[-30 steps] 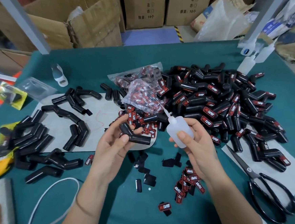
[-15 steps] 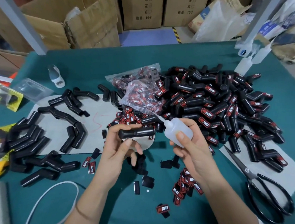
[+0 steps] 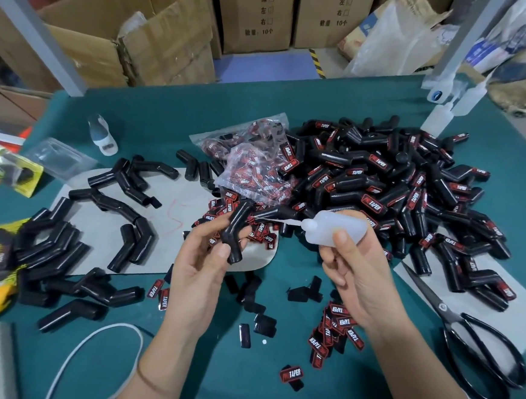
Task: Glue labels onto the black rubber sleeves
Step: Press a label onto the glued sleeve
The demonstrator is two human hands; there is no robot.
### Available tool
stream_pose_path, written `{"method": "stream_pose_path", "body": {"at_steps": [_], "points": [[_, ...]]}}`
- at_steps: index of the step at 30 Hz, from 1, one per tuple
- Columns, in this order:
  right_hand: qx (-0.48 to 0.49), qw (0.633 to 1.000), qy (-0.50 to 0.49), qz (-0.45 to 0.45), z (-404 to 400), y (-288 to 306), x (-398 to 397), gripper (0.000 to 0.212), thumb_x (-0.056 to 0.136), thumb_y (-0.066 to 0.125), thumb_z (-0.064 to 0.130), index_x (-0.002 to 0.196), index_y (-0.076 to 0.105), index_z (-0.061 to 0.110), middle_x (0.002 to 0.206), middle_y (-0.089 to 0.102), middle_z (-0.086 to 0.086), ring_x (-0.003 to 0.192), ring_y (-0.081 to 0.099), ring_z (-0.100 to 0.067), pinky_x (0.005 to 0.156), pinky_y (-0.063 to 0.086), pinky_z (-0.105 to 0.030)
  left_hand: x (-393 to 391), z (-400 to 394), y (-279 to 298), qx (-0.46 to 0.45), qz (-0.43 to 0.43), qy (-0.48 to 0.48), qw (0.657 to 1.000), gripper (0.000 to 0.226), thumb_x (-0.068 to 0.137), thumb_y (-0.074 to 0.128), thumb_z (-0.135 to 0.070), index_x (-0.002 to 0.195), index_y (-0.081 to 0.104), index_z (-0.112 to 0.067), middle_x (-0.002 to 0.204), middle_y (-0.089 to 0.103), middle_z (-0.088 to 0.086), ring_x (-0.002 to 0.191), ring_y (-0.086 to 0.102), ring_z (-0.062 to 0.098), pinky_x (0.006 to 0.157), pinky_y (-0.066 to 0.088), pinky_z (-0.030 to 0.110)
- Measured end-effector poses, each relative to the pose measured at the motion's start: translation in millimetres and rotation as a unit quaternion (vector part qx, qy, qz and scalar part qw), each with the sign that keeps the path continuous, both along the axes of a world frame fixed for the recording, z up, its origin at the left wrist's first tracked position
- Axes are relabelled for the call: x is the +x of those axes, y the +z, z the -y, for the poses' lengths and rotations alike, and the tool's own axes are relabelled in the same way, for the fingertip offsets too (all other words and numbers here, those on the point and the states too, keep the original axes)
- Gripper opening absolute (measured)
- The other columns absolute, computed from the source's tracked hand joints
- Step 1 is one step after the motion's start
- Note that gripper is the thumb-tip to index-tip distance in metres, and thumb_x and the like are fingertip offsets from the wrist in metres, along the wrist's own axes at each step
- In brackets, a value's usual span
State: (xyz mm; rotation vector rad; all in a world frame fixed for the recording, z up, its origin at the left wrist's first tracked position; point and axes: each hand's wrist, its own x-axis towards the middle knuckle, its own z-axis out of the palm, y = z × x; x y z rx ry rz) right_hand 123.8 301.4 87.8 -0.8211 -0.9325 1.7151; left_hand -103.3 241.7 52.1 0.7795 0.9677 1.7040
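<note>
Your left hand (image 3: 197,264) is covering the lower end of the bent sleeve (image 3: 237,232), and your right hand (image 3: 360,273) is hiding the glue bottle's (image 3: 336,229) underside. The nozzle tip is blurring against the pile. The scissors (image 3: 474,337) are running off the bottom edge.

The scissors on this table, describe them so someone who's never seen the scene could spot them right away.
Start at the big heap of labelled black sleeves on the right of the green table. Follow it towards the near right corner, to a pale sheet. The scissors lie there, closed, with large black loop handles nearest the person: the only metal-bladed tool.
</note>
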Motion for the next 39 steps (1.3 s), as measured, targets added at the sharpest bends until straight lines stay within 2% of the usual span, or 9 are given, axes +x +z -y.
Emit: {"method": "stream_pose_path", "body": {"at_steps": [3, 8, 13, 16, 22, 24, 28, 31, 39], "points": [[0.011, 1.000, 0.005, -0.009, 0.5, 2.9, -0.3, 0.032, 0.087, 0.081, 0.047, 0.111, 0.066, 0.030, 0.105, 0.067, -0.006, 0.078, 0.058, -0.011, 0.050, 0.041, -0.017, -1.7, -0.1, 2.2, -0.010, 0.027, -0.023, 0.999, 0.051, 0.097, 0.063, -0.007, 0.146, 0.059, -0.022, 0.141, 0.060, 0.020, 0.124, 0.067, 0.037, 0.101, 0.056, 0.037], [0.021, 1.000, 0.010, -0.014, -1.1, 6.4, -0.1, 0.034, 0.087, 0.079, 0.053, 0.107, 0.067, 0.027, 0.109, 0.067, -0.009, 0.085, 0.057, -0.015, 0.061, 0.046, -0.021, -0.4, 1.8, 2.4, -0.039, 0.065, -0.068, 0.995, 0.066, 0.090, 0.071, -0.008, 0.152, 0.055, -0.021, 0.127, 0.070, 0.020, 0.118, 0.070, 0.033, 0.101, 0.055, 0.037], [0.006, 0.999, 0.003, -0.036, -2.4, 9.0, 4.5, 0.023, 0.093, 0.075, 0.044, 0.102, 0.066, 0.024, 0.123, 0.067, -0.012, 0.094, 0.060, -0.015, 0.068, 0.049, -0.023, 1.2, 3.1, 0.4, -0.037, 0.079, -0.099, 0.991, 0.069, 0.091, 0.067, 0.002, 0.156, 0.050, -0.017, 0.118, 0.071, 0.014, 0.116, 0.070, 0.031, 0.110, 0.052, 0.047], [0.005, 1.000, 0.012, -0.022, -3.8, 7.7, 8.7, 0.005, 0.100, 0.062, 0.025, 0.102, 0.066, 0.023, 0.127, 0.068, -0.011, 0.095, 0.061, -0.014, 0.071, 0.050, -0.022, 1.3, 3.9, 0.5, -0.035, 0.091, -0.105, 0.990, 0.070, 0.090, 0.065, 0.006, 0.155, 0.051, -0.017, 0.114, 0.071, 0.012, 0.112, 0.072, 0.030, 0.108, 0.053, 0.047], [0.015, 0.999, 0.032, 0.021, -4.1, 6.9, 14.8, 0.053, 0.087, 0.083, 0.031, 0.132, 0.059, 0.020, 0.121, 0.066, -0.009, 0.089, 0.055, -0.015, 0.084, 0.053, -0.023, 3.8, 6.3, 2.5, -0.043, 0.094, -0.104, 0.989, 0.071, 0.083, 0.074, 0.000, 0.150, 0.059, -0.022, 0.119, 0.067, 0.016, 0.113, 0.071, 0.037, 0.105, 0.055, 0.046], [0.013, 0.999, 0.034, 0.029, -5.0, 6.6, 16.1, 0.057, 0.083, 0.086, 0.031, 0.132, 0.060, 0.020, 0.120, 0.067, -0.008, 0.090, 0.055, -0.016, 0.083, 0.054, -0.023, 3.9, 6.2, 1.9, -0.041, 0.094, -0.109, 0.989, 0.071, 0.087, 0.070, 0.005, 0.151, 0.057, -0.025, 0.116, 0.067, 0.016, 0.113, 0.071, 0.038, 0.103, 0.056, 0.044], [0.014, 0.999, 0.027, 0.031, -7.0, 8.2, 16.9, 0.040, 0.086, 0.082, 0.022, 0.123, 0.066, 0.020, 0.116, 0.067, -0.004, 0.084, 0.053, -0.011, 0.071, 0.051, -0.020, 2.3, 6.3, -1.5, -0.022, 0.065, -0.148, 0.987, 0.076, 0.094, 0.062, 0.007, 0.159, 0.044, -0.029, 0.115, 0.068, 0.017, 0.115, 0.069, 0.038, 0.108, 0.052, 0.046], [0.035, 0.998, 0.019, 0.047, -6.5, 10.8, 16.5, 0.042, 0.084, 0.083, 0.035, 0.120, 0.066, 0.024, 0.113, 0.068, -0.001, 0.078, 0.051, -0.010, 0.064, 0.048, -0.020, 0.2, 5.7, -4.3, -0.031, 0.055, -0.157, 0.986, 0.075, 0.095, 0.062, 0.008, 0.158, 0.045, -0.029, 0.120, 0.067, 0.024, 0.119, 0.067, 0.041, 0.107, 0.053, 0.046], [0.101, 0.983, -0.028, 0.154, -1.1, 9.6, 22.5, 0.053, 0.083, 0.077, 0.062, 0.121, 0.061, 0.029, 0.089, 0.062, 0.008, 0.061, 0.044, -0.007, 0.052, 0.040, -0.018, 0.7, 3.9, -1.2, -0.023, 0.018, -0.160, 0.987, 0.066, 0.091, 0.071, 0.000, 0.145, 0.053, -0.034, 0.114, 0.066, 0.009, 0.111, 0.071, 0.040, 0.096, 0.056, 0.046]]}}
